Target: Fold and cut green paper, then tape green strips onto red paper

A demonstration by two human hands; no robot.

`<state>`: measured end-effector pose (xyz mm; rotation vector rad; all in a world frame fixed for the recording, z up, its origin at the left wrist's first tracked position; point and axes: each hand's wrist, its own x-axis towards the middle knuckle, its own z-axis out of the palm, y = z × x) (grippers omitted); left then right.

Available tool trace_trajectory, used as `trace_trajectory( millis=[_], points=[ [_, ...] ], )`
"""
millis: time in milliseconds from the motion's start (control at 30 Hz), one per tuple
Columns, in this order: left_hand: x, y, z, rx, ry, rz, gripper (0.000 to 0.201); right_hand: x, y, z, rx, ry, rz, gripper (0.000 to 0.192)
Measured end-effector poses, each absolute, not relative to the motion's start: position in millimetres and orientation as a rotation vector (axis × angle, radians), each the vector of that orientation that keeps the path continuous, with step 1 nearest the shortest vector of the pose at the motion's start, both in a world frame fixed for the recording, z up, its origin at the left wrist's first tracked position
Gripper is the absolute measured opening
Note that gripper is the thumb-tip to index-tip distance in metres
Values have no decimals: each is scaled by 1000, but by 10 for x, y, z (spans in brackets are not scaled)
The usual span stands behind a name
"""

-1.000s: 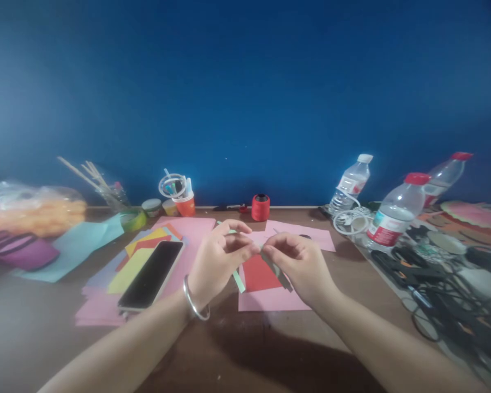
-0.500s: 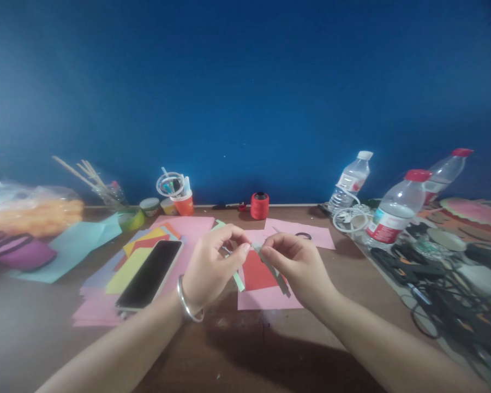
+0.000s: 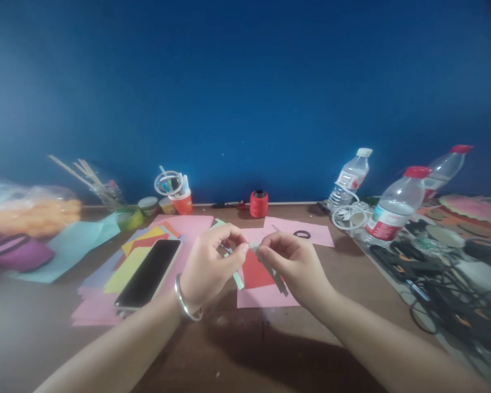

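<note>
Between my two hands is a narrow pale green paper strip point(image 3: 277, 279), its long end hanging down to the right. My left hand point(image 3: 219, 254) is closed, thumb and forefinger pinching the strip's upper end. Just to the right, my right hand point(image 3: 297, 262) pinches the same strip a short way along. Below them lies a red paper sheet point(image 3: 256, 273) on a pink sheet point(image 3: 265, 299). Another light green strip point(image 3: 238, 279) rests partly hidden behind my left hand. Black-handled scissors point(image 3: 301, 234) lie beyond my right hand, mostly covered by it.
A phone point(image 3: 149, 273) lies on stacked coloured papers point(image 3: 92, 305) at left. At the back stand a red thread spool point(image 3: 258, 204) and an orange cup of pens point(image 3: 183, 203). Water bottles point(image 3: 395, 210) and tangled black cables point(image 3: 445, 289) crowd the right; a purple pouch point(image 3: 22, 254) sits far left.
The view has shifted very slightly. Both hands keep their pinch on the green paper strip, with almost no movement.
</note>
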<state>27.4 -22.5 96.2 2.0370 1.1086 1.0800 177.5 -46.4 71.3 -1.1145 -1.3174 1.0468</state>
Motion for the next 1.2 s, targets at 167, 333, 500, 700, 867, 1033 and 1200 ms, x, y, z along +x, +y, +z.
trace_trajectory(
  millis=[167,333,500,700,867,1033,1200],
  points=[
    [281,-210,942,1993,1127,1096,10,1783,-494,673,-1142,-1463,635,4],
    [295,-236,950,1973,1160,1120,9,1825,-555,668,-930,-1726,-106,9],
    [317,-297,947,2074,1186,1153,9,1815,-594,700,-1010,-1795,-118,10],
    [334,-345,937,2173,1185,1168,9,1804,-607,754,-1073,-1776,-109,11],
    [344,-367,941,2284,1174,1173,10,1809,-609,806,-1094,-1770,-3,14],
    [353,-395,936,2343,1216,1177,11,1812,-603,806,-1098,-1759,11,15],
    [344,-388,931,2385,1194,1159,11,1806,-598,797,-1085,-1753,-22,15]
  ],
)
